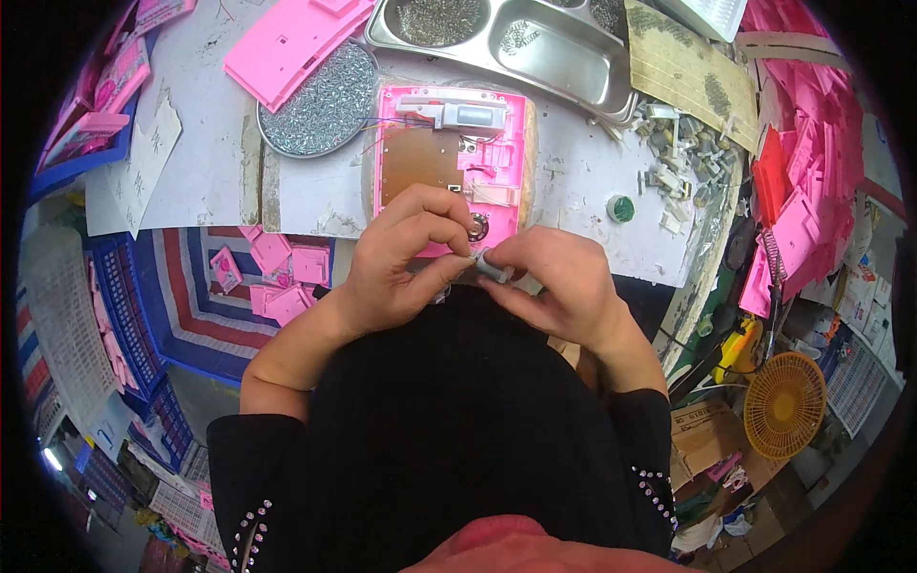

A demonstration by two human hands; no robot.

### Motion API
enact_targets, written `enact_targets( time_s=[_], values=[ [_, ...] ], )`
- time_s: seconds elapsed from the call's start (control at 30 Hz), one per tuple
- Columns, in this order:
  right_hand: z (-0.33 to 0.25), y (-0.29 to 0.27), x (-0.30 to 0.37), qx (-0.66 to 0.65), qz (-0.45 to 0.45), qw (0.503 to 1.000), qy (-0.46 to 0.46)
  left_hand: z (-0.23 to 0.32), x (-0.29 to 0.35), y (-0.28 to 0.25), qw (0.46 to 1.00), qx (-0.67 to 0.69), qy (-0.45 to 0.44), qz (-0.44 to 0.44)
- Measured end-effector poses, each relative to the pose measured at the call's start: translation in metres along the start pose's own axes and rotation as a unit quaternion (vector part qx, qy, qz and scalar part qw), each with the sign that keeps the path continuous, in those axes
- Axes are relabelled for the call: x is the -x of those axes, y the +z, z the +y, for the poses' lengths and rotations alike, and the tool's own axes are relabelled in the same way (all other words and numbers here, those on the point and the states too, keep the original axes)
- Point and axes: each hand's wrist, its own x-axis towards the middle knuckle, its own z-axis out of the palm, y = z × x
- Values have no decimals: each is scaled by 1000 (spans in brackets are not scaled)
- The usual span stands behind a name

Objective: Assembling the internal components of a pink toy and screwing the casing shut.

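Note:
Just below a pink plastic housing (523, 143), my hands meet in front of my body. My right hand (565, 282) pinches a small grey cylindrical part (494, 268) between thumb and fingers. Thumb and index finger of my left hand (394, 260) close at the part's left end; whatever tiny piece they grip there is too small to make out. Inside the housing lie a brown board (420, 160), a grey-white block with wires (475, 116) and a round dark piece (479, 226), partly behind my left fingers.
Left of the housing stands a round tray of screws (330, 107), pink panels (287, 48) overlapping it. Behind is a steel compartment tray (559, 67). Small metal parts (673, 158) and a green-capped container (621, 208) sit to the right. A red-handled tool (772, 177) hangs near piled pink panels.

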Motion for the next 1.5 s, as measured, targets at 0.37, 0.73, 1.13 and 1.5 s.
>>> enact_targets(
  time_s=[0.37, 0.73, 1.13, 1.5],
  values=[
    [14, 2, 3, 121, 94, 985, -79, 2, -1, 7, 995, -91, 25, 42],
    [54, -8, -20, 108, 137, 985, -5, -12, -1, -12, 981, -165, -6, 107],
    [49, -31, -16, 118, 157, 978, 74, -29, -65, -8, 901, -427, 42, -62],
    [53, -30, 9, 76, 159, 981, 84, -25, -68, -7, 910, -409, 63, -41]
  ],
)
